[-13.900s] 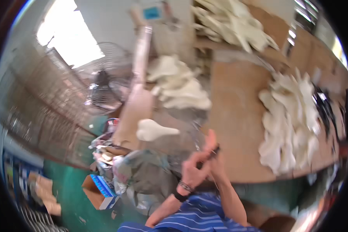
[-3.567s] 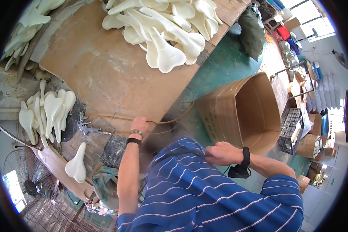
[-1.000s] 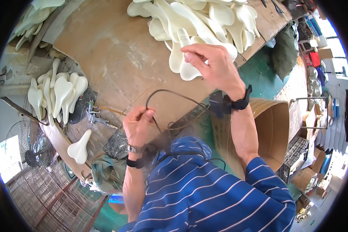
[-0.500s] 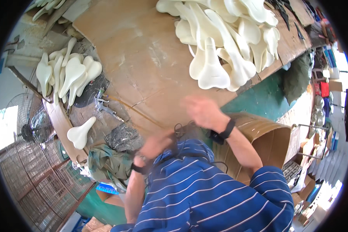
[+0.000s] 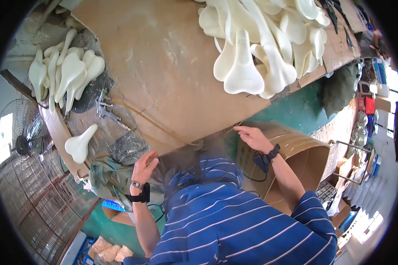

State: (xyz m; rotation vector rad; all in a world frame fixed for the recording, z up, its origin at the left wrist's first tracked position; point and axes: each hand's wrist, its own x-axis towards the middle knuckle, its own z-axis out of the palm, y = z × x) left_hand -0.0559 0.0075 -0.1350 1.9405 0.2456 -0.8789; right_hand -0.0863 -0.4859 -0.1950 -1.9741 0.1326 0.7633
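Wears a blue striped shirt, nearest of all. Has a dark cable curving beneath the black box at the right wrist, on the near side of the right grip. Has released the dark loop pinched by the left grip a second ago; now holds that grip loosely spread, thumb apart from fingers, with nothing visible between. Has also drawn the right grip back from above the saddle pieces, down to the near edge of the worktop. Stretches out the index finger there; cannot tell of any hold beneath the curled fingers.

Shows a carton just beside the right grip, and a green cloth just left of the left grip. Has an amber hose lying between and beyond the grips, leading to a spray gun beyond and left of the left grip. Shows a lone saddle piece well left of the left grip, then a stack of saddle pieces farther beyond. Has a larger pile of saddle pieces beyond the right grip, apart from the fingertips. Ends with a fan far left of the left grip.
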